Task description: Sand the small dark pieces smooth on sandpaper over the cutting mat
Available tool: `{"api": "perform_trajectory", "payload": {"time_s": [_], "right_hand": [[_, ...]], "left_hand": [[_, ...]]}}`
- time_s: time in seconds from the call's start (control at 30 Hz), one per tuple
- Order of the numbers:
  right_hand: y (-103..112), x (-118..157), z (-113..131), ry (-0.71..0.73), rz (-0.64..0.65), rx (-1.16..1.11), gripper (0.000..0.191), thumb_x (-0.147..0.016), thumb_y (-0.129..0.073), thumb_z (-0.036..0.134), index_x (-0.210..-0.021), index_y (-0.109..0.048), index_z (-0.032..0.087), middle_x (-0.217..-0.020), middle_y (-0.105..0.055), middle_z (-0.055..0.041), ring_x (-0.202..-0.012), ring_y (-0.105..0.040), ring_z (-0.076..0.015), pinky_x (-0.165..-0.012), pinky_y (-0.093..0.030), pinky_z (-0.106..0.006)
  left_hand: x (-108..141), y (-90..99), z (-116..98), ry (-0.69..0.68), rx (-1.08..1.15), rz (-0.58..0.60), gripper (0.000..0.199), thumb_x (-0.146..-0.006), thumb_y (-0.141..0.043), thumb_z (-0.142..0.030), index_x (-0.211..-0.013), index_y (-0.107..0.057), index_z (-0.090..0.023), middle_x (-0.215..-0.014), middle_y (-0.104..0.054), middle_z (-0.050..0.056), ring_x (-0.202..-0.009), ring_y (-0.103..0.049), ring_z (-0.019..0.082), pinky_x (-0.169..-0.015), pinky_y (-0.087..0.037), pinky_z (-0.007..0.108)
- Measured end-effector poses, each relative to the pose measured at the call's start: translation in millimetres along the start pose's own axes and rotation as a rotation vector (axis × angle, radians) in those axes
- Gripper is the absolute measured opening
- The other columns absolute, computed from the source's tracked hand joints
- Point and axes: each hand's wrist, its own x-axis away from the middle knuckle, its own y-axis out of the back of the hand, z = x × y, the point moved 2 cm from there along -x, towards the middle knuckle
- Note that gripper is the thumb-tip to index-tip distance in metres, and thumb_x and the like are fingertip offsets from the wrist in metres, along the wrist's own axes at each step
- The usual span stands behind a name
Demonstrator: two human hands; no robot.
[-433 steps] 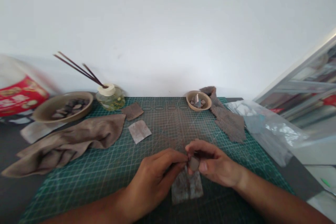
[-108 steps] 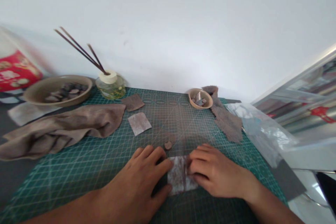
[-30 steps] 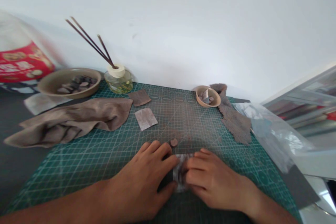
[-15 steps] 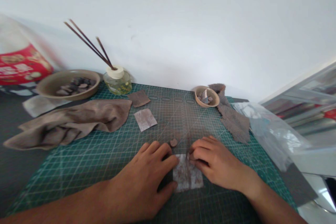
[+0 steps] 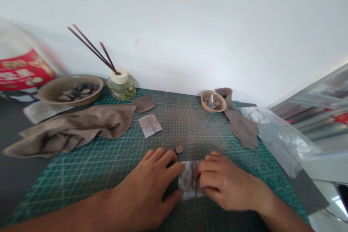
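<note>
Rubbing across the worn sheet, my left hand pinning it

The worn grey sheet (image 5: 187,185) lies flat between my hands, brown-streaked, with a darker band running down it. My left hand (image 5: 154,188) is partly open, thumb and forefinger spread apart, their tips at the sheet's left edge; it grips nothing. My right hand (image 5: 223,181) has its fingers curled in over the sheet's right side. Whether it pinches some small piece I cannot tell, as the fingers hide what is under them.

I take the step in hand to be rubbing something against this sheet. As I judge it, the next move calls for steady left-hand pressure at the edge and short, even right-hand strokes, so that the sheet doesn't skid on the cutting mat (image 5: 89,163).

Just beyond my left fingertips sits a small brown piece (image 5: 178,149). Farther ahead of that hand are a pale square (image 5: 150,125) and a brown square (image 5: 143,103). Well to my left, past the crumpled cloth (image 5: 84,125), a large bowl (image 5: 47,96) of dark chunks stands on the counter (image 5: 13,174). Ahead of my right hand are a small bowl (image 5: 213,110) and a frayed cloth (image 5: 243,130).
</note>
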Motion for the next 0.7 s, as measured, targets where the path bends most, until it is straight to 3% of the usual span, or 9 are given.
{"api": "perform_trajectory", "payload": {"time_s": [0.07, 0.23, 0.4, 0.7], "right_hand": [[-3.1, -2.4, 4.5, 0.041, -0.002, 0.038, 0.008, -0.093, -0.063, 0.021, -0.086, -0.060, 0.021, -0.094, -0.065, 0.0016, -0.090, -0.055, -0.0165, -0.091, -0.034, -0.035], [3.2, -5.7, -3.8, -0.096, -0.104, 0.002, 0.012, -0.095, -0.060, 0.016, -0.083, -0.058, 0.020, -0.101, -0.066, 0.0006, -0.094, -0.055, -0.0164, -0.090, -0.034, -0.034], [0.8, 3.1, -1.9, -0.017, -0.025, -0.003, 0.011, -0.091, -0.063, 0.016, -0.083, -0.059, 0.021, -0.093, -0.064, 0.0021, -0.088, -0.055, -0.0152, -0.092, -0.034, -0.034], [-9.4, 2.0, -4.9, 0.036, -0.135, -0.059, 0.010, -0.096, -0.061, 0.025, -0.088, -0.064, 0.020, -0.096, -0.066, -0.0018, -0.089, -0.056, -0.0169, -0.089, -0.041, -0.034]], "left_hand": [[0.2, -0.1, 0.0, 0.004, -0.005, -0.003, 0.020, -0.085, -0.061, -0.028, -0.105, -0.058, -0.026, -0.109, -0.055, 0.004, -0.102, -0.049, 0.028, -0.090, -0.040, 0.052], [1.1, -0.9, 0.6, -0.006, -0.011, -0.025, 0.022, -0.086, -0.061, -0.028, -0.108, -0.059, -0.027, -0.110, -0.056, 0.005, -0.102, -0.049, 0.027, -0.090, -0.040, 0.049], [0.3, -0.4, 0.0, -0.005, 0.003, -0.014, 0.020, -0.085, -0.061, -0.028, -0.105, -0.059, -0.027, -0.108, -0.056, 0.004, -0.102, -0.049, 0.027, -0.090, -0.040, 0.050], [2.8, -1.3, 0.4, -0.008, 0.000, -0.003, 0.020, -0.087, -0.059, -0.028, -0.107, -0.058, -0.027, -0.109, -0.057, 0.004, -0.102, -0.051, 0.028, -0.089, -0.041, 0.050]]}}
